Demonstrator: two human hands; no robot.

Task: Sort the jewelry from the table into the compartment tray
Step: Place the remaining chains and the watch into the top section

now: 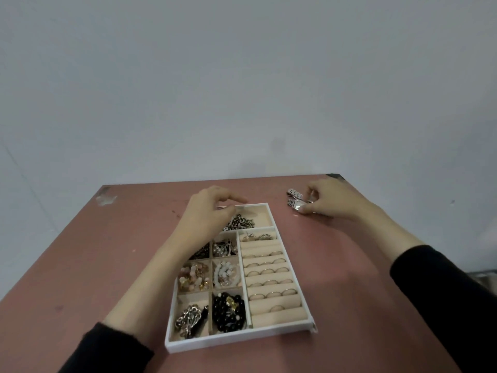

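The white compartment tray [293,328] looks nearly full: rings line its padded rolls, beads and chains fill the small squares, and a metal chain pile lies in its far compartment. Only a silver watch [295,202] seems left, lying on the bench [80,265] beyond the tray's far right corner. The right hand [326,201] pinches its band in a thumb-and-finger grip. The left hand [209,215] hovers over the far compartment, fingers loosely curled, its grip apparently empty. The watch sits near the bench's far edge; open bench surrounds the tray.

White compartment tray [236,339] mid-table, nearly full; silver watch [295,199] on table right of far corner.
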